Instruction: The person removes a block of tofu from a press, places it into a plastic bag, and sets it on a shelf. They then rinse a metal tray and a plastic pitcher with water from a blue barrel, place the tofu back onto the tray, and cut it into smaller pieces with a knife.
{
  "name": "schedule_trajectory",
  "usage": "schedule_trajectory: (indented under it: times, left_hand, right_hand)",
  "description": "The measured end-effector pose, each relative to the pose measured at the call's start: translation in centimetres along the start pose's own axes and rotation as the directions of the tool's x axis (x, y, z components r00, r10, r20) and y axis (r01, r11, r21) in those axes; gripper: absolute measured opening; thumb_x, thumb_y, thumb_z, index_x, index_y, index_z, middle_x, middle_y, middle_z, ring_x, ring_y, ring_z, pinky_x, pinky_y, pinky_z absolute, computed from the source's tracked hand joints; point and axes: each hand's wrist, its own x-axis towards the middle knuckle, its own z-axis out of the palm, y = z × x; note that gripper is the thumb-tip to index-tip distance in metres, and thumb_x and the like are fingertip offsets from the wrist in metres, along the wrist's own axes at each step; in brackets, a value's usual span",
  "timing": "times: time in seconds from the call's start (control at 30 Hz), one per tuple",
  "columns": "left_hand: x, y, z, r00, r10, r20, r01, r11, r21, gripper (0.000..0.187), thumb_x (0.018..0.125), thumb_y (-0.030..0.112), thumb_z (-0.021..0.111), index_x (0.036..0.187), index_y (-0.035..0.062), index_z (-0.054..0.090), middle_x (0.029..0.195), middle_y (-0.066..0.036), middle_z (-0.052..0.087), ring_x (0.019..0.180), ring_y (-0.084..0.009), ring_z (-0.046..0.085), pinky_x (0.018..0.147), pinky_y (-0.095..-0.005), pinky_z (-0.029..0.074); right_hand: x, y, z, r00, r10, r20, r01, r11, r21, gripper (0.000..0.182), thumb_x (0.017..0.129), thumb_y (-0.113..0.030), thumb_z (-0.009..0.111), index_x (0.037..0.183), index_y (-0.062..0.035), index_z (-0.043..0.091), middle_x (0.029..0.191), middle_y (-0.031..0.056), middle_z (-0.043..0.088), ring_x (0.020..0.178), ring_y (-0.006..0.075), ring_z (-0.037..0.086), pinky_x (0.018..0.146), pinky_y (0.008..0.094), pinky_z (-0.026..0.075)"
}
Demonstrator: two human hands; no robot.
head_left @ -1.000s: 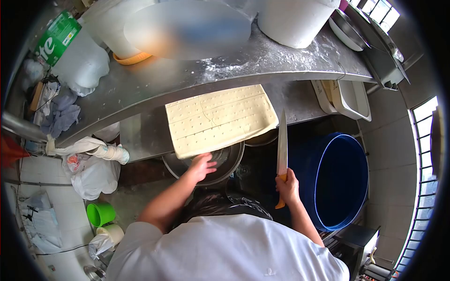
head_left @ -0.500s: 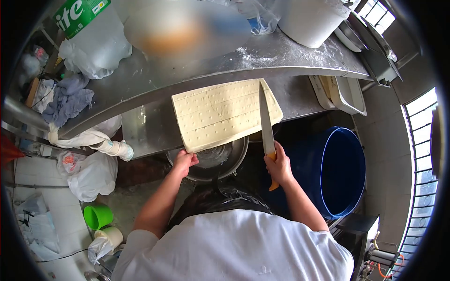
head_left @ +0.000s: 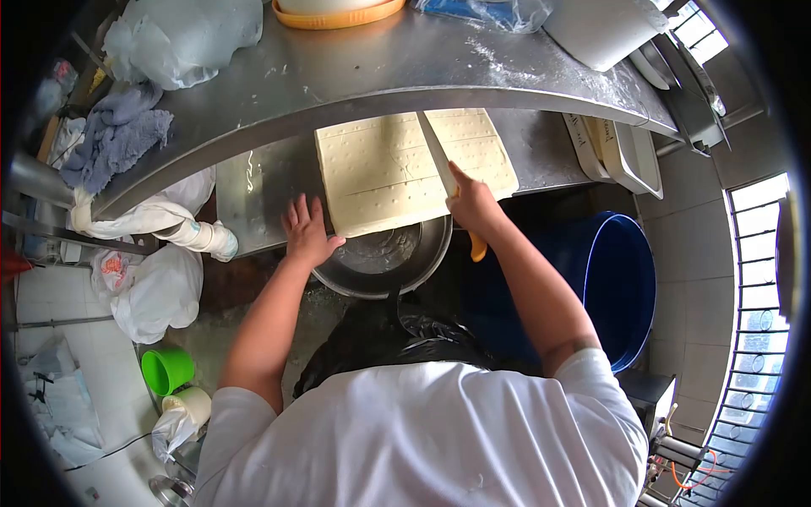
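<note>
A pale rectangular slab point(head_left: 372, 169) with rows of small bumps and long scored lines lies on the lower metal shelf, its near edge over a metal bowl. My right hand point(head_left: 471, 205) is closed round the yellow-orange handle of a long knife point(head_left: 437, 150), whose blade lies across the slab, pointing away from me. My left hand point(head_left: 309, 234) has its fingers spread on the metal beside the slab's near left corner, the thumb close to that corner. Below the slab, the metal bowl point(head_left: 380, 253) is partly covered by it.
Above the slab runs the upper metal counter point(head_left: 338, 80), with an orange basket point(head_left: 338, 15) and a plastic bag point(head_left: 182, 42). A large blue barrel point(head_left: 621, 291) stands at right, white trays point(head_left: 634, 160) behind it. Wrapped cloth point(head_left: 152, 226) hangs at left.
My left hand has let go of the slab's corner and spread its fingers to the left. My right hand and the knife have moved left and forward over the slab. The view has shifted.
</note>
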Motion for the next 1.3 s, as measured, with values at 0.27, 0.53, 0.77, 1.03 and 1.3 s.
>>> schedule_trajectory:
  times: [0.27,0.53,0.77,1.03,1.3]
  left_hand:
    - [2.2,-1.5,2.8,0.971,-0.023,0.239,0.028,0.999,-0.017,0.127,0.080,0.070,0.075,0.168,0.0081,0.008,0.172,-0.032,-0.003,0.158,-0.0537,-0.009,0.122,-0.0725,0.003]
    - [2.3,-2.1,3.1,0.974,0.034,0.225,-0.029,0.999,-0.029,0.118,0.085,0.071,0.069,0.169,0.0156,0.009,0.170,-0.034,-0.003,0.157,-0.0558,-0.010,0.121,-0.0739,0.003]
    - [2.5,-2.0,3.3,0.969,0.033,0.245,-0.034,0.999,0.003,0.114,0.086,0.075,0.063,0.169,0.0152,0.012,0.171,-0.032,-0.003,0.158,-0.0531,-0.010,0.122,-0.0724,0.001]
    - [2.5,-1.6,2.7,0.964,0.003,0.265,-0.017,0.999,0.050,0.114,0.088,0.078,0.059,0.169,0.0144,0.011,0.172,-0.031,-0.004,0.158,-0.0513,-0.011,0.122,-0.0712,0.001]
    - [2.1,-1.0,1.9,0.962,0.002,0.274,-0.010,1.000,0.026,0.116,0.087,0.078,0.060,0.170,0.0156,0.008,0.172,-0.030,-0.007,0.158,-0.0491,-0.015,0.124,-0.0678,-0.003]
  right_hand:
    - [11.5,-3.0,1.7,0.999,-0.050,-0.013,0.047,0.988,-0.148,0.080,0.083,-0.003,0.051,0.162,-0.0087,0.038,0.092,0.0267,0.074,0.076,0.0331,0.074,0.070,0.0416,0.059]
    - [14.9,-6.4,1.3,0.998,-0.044,0.041,0.047,0.995,-0.089,0.076,0.082,0.004,0.052,0.156,0.0004,0.038,0.133,0.0341,0.062,0.119,0.0450,0.066,0.097,0.0426,0.056]
    - [16.2,-4.5,2.5,0.991,0.001,0.134,0.042,0.948,-0.314,0.081,0.074,0.012,0.056,0.154,0.0014,0.043,0.094,0.0290,0.072,0.074,0.0358,0.075,0.058,0.0414,0.060]
    - [6.8,-0.7,3.3,0.993,-0.102,0.054,0.114,0.931,-0.347,0.078,0.081,-0.001,0.056,0.158,-0.0066,0.042,0.085,0.0267,0.074,0.072,0.0353,0.075,0.066,0.0437,0.060]
    - [-10.1,1.6,3.6,0.992,-0.010,0.125,0.048,0.952,-0.304,0.072,0.085,-0.004,0.056,0.154,0.0028,0.038,0.099,0.0283,0.071,0.093,0.0444,0.070,0.087,0.0511,0.056]
